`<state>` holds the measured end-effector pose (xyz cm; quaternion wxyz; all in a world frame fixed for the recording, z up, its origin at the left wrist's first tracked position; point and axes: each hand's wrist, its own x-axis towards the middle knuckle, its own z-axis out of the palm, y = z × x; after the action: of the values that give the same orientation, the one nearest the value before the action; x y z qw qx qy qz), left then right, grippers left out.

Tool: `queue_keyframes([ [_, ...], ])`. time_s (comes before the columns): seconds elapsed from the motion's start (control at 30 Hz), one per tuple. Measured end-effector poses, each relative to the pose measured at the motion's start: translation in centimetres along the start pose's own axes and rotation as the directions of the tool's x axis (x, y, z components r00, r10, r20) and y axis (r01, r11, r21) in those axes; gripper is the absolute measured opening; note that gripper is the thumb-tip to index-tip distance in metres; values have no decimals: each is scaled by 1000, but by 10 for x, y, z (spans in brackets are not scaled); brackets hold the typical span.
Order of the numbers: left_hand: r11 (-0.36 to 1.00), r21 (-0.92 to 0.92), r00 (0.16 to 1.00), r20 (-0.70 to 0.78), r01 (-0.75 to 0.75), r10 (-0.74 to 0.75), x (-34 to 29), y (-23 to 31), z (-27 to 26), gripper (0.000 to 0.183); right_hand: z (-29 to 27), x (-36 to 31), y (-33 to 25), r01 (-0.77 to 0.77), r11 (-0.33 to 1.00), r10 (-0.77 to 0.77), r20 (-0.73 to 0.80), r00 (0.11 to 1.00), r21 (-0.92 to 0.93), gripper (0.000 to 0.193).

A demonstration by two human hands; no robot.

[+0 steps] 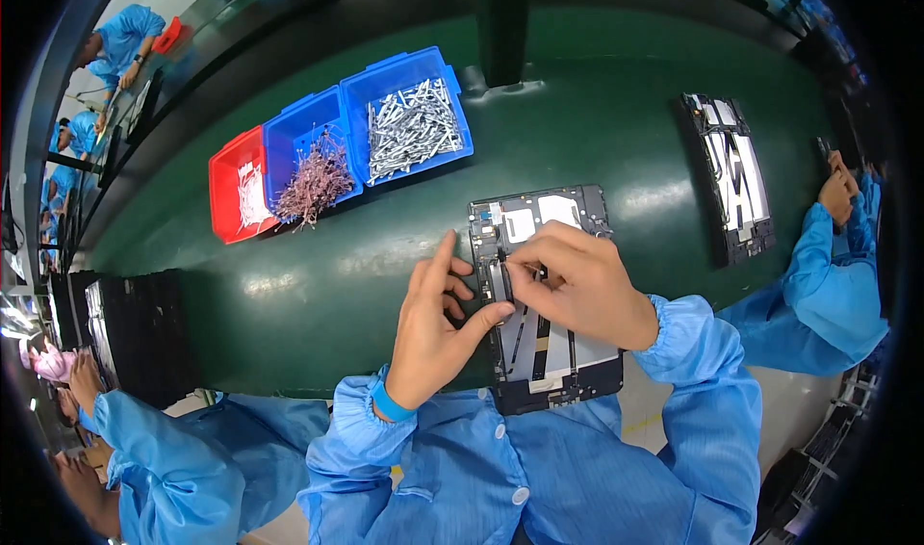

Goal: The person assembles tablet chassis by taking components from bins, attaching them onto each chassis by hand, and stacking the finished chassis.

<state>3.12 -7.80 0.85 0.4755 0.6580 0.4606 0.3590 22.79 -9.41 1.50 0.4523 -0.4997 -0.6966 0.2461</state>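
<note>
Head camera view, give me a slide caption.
Left hand and right hand over an opened flat device, three parts bins beyond.

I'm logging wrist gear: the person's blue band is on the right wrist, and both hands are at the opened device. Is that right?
One thing is off: the blue band is on the left wrist, as the head view shows. The left hand and right hand are both at the opened device.
</note>
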Motion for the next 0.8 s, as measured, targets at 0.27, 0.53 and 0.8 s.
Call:
queue_keyframes([
  [0.27, 988, 140, 981, 189, -71, 43, 11, -9, 10, 64, 3, -2, 11, -68, 997, 70, 56, 996, -26, 9],
  [0.53, 857, -293, 900, 244, 424, -361, 29, -15, -4, 31, 8, -4, 16, 10, 980, 7, 84, 996, -198, 10],
  [0.8, 844, -238, 861, 312, 480, -402, 41, -13, -10, 14, 6, -5, 17, 69, 973, -44, 119, 992, -218, 11],
])
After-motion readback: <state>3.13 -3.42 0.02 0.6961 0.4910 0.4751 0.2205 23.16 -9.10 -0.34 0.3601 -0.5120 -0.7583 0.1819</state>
